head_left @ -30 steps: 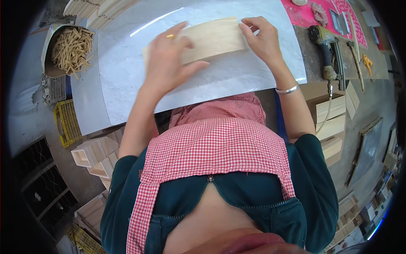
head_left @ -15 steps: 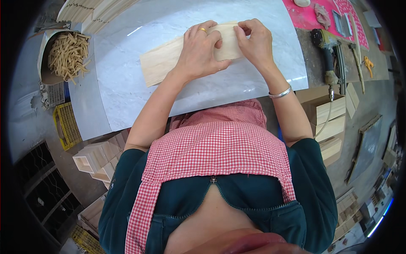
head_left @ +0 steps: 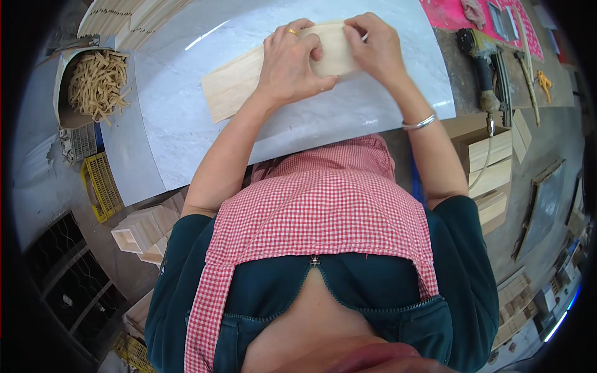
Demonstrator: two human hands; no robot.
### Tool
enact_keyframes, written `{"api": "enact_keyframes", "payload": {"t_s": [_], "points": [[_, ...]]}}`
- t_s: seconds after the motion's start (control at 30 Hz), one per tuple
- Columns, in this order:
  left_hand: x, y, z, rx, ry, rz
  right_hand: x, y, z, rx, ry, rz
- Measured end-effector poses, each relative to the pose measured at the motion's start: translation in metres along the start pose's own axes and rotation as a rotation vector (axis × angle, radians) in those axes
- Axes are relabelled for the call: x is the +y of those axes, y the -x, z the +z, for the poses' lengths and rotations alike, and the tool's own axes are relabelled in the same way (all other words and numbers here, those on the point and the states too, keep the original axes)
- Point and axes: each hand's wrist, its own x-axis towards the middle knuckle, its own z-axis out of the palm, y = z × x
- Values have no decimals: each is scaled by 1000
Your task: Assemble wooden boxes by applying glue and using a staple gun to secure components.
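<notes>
A thin, pale wooden board [head_left: 231, 86] lies slantwise on the grey-white marbled tabletop [head_left: 180, 118]. My left hand [head_left: 287, 67] spans its middle, thumb along the near edge and fingers bent over toward the far edge. A gold ring sits on one finger. At the board's right end my right hand [head_left: 377, 51] is closed, its thumb and fingertips pinched at the far corner. Whether a small item is between those fingertips I cannot tell. The lower end of the board, at the left, is uncovered.
Left of the tabletop stands a container of thin wood strips [head_left: 98, 84], with stacked wooden slats [head_left: 121, 22] behind. A nail gun [head_left: 484, 74] with a hose lies at the right, near a stick [head_left: 527, 74] and pink cloth [head_left: 444, 13]. Wooden boxes [head_left: 488, 155] stand below it.
Both hands and the board sit slightly higher in the picture. My right hand has turned a little at the board's far corner, and my left hand keeps its hold.
</notes>
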Motion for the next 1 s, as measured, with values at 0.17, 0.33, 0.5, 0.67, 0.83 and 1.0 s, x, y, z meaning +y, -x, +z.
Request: {"api": "enact_keyframes", "payload": {"t_s": [0.17, 0.33, 0.5, 0.67, 0.83, 1.0], "points": [[6, -1, -8, -34, -27, -17, 3, 30, -36, -178, -50, 42], [7, -1, -8, -43, -24, -8, -8, 50, -46, -260, 136, -21], [5, 2, -4, -13, -36, 24, -13, 46, -46, -296, 234, -67], [6, 5, -1, 48, -57, 70, -9, 41, -46, -344, 234, -133], [6, 6, 0, 98, -90, 129, -1, 39, -48, -349, 176, -192], [-6, 2, 9, 173, 1, 210, 8, 37, -51, -341, 93, -222]]}}
